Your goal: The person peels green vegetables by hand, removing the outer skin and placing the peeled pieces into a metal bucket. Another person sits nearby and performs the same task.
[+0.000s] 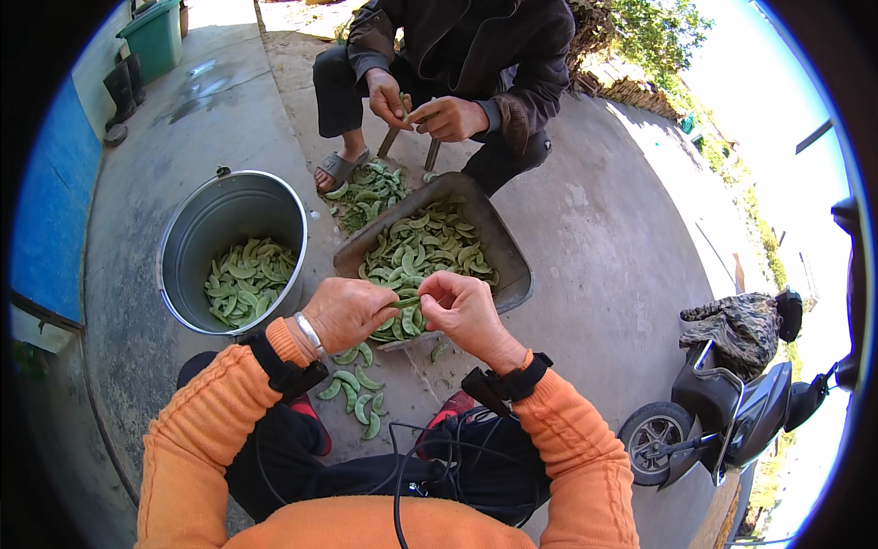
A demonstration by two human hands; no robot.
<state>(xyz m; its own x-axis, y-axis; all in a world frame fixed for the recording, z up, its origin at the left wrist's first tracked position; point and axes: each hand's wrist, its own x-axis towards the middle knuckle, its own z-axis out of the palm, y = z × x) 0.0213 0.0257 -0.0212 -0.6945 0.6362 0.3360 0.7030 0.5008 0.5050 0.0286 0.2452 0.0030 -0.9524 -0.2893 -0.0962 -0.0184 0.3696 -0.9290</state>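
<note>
My left hand [348, 314] and my right hand [461, 312] face each other, with one green bean pod [405, 302] held between their fingertips. Both hands are over the near edge of a worn metal tub [511, 267] full of flat green pods [425, 240]. To the left stands a round metal bucket [188, 226], its bottom covered by a heap of pods [250, 281]. Several loose pods [360, 391] lie on the concrete between my feet.
A person [459, 41] sits opposite on a stool, fingers on a pod, beside a pile of pods [377, 189] on the ground. Black cables [449, 446] hang over my lap. A parked scooter [720, 405] is at right, a green bin [154, 41] at upper left.
</note>
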